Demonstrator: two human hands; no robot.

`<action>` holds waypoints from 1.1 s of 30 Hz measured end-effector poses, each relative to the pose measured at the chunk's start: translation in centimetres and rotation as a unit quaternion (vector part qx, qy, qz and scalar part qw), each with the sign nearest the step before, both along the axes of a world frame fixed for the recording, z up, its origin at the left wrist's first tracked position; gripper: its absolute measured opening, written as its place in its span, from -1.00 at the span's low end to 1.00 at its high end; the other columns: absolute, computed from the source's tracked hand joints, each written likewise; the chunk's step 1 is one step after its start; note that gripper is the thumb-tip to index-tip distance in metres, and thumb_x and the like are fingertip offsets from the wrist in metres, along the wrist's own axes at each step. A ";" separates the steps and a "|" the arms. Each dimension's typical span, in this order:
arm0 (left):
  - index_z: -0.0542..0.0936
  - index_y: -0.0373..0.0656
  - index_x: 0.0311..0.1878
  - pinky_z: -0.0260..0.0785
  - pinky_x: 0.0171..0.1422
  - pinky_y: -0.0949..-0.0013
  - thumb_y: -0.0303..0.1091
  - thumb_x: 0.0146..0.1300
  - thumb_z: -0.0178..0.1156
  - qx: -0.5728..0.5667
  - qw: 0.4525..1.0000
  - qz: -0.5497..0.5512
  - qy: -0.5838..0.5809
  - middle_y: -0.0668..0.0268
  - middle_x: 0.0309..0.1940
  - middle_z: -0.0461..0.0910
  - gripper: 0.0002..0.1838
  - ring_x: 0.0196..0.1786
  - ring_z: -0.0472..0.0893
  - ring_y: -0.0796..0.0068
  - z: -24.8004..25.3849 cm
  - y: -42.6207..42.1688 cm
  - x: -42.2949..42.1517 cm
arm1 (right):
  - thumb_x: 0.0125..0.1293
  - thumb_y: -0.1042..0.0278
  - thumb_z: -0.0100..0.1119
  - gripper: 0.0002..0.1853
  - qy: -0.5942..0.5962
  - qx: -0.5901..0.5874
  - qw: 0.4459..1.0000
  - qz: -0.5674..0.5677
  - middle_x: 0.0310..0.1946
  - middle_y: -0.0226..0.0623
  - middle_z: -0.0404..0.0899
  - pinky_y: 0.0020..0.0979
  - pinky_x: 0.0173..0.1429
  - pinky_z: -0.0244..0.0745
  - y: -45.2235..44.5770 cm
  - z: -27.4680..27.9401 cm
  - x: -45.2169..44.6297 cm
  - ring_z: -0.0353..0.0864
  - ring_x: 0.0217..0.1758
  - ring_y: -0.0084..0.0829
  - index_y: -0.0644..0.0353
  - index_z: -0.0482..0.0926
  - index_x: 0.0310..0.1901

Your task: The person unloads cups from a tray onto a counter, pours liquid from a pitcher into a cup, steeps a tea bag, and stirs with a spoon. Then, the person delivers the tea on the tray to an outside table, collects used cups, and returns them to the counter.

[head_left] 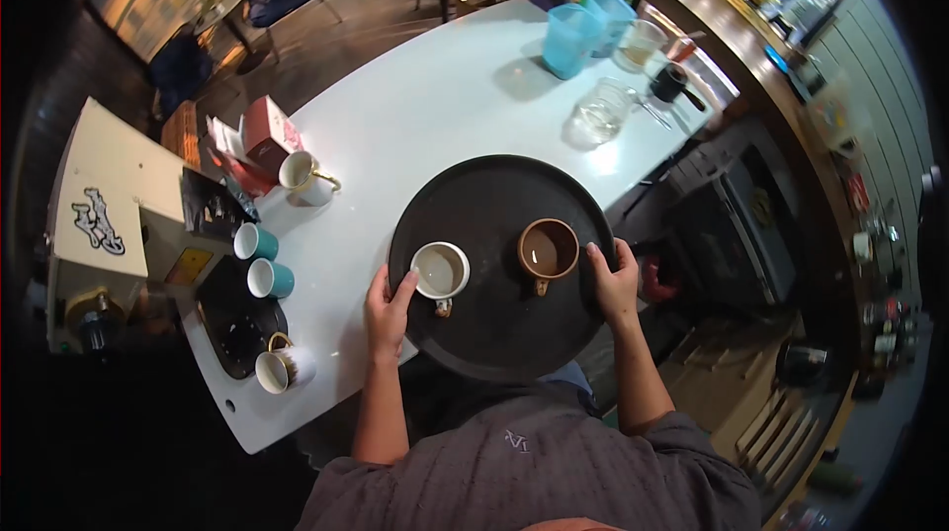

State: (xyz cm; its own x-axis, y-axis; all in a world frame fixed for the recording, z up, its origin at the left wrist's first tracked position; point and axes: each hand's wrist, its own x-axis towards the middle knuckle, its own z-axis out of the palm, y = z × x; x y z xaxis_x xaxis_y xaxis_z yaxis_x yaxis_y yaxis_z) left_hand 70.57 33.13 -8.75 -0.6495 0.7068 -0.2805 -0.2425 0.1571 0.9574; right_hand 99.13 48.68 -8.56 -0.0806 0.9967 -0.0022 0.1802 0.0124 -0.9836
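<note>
1. My left grip [386, 318] and right grip [615, 286] pinch opposite sides of the round tray [484, 333], thumbs uppermost; what lies underneath is hidden.
2. The tray is in front of my body, overlapping the worktop [395, 96] edge. I cannot tell whether it rests there; one side sinking could tip it.
3. The white cup [440, 270] stands just beside my left thumb, so a slip of that thumb could nudge it.
4. The brown cup [549, 249] stands toward the right. Nothing visible secures either cup; a jerk or tilt could slide them.
5. Swinging left, I could clip the gold-handled mug [308, 183] beside the red box [272, 132].
</note>
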 end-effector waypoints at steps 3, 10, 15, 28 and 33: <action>0.43 -0.40 0.21 0.39 -0.16 0.55 -0.14 0.21 0.37 -0.115 0.993 0.021 0.017 0.34 -0.20 0.61 -0.36 -0.21 0.53 0.68 -0.9 -0.3 -0.8 | 0.33 0.31 0.23 -0.76 -0.006 -0.003 0.999 0.041 -0.35 -0.37 0.63 -0.54 -0.12 0.43 3.6 -2.1 -1.3 0.53 -0.27 -0.62 0.36 0.58 -0.17; 0.55 -0.28 0.13 0.41 -0.14 0.44 0.02 0.17 0.35 -0.138 0.986 0.084 0.032 0.28 -0.31 0.62 -0.39 -0.24 0.57 0.56 -0.8 1.9 0.0 | 0.47 0.16 0.00 -0.62 -0.111 -0.014 0.987 0.113 -0.40 -0.15 0.61 -0.41 -0.13 0.43 11.4 -4.0 -4.2 0.55 -0.30 -0.50 0.40 0.59 -0.14; 0.46 -0.33 0.22 0.36 0.08 0.33 0.13 0.15 0.31 -0.211 0.971 0.090 0.065 0.09 -0.07 0.56 -0.24 -0.01 0.54 0.35 2.6 4.8 0.5 | 0.48 0.17 -0.07 -0.61 -0.129 0.043 0.985 0.110 -0.34 0.03 0.60 -0.26 -0.11 0.43 14.6 -4.6 -5.9 0.59 -0.30 -0.16 0.40 0.59 -0.17; 0.45 -0.51 0.20 0.32 0.29 0.23 0.20 0.12 0.29 -0.255 0.940 0.162 0.157 -0.19 0.08 0.54 -0.11 0.20 0.54 0.07 -0.2 8.8 -0.5 | 0.37 0.13 0.12 -0.61 -0.237 0.184 0.945 0.130 -0.29 0.08 0.50 -0.15 -0.07 0.44 19.4 -3.6 -9.0 0.54 -0.23 0.04 0.41 0.63 -0.21; 0.53 -0.38 0.14 0.36 0.23 0.21 0.18 0.12 0.31 -0.260 0.934 0.193 0.148 -0.12 0.01 0.59 -0.23 0.11 0.58 0.09 -0.5 8.5 -0.4 | 0.32 0.06 0.16 -0.52 -0.245 0.164 0.940 0.169 -0.17 0.13 0.50 -0.16 0.03 0.47 20.3 -4.2 -10.0 0.56 -0.12 0.08 0.45 0.59 -0.08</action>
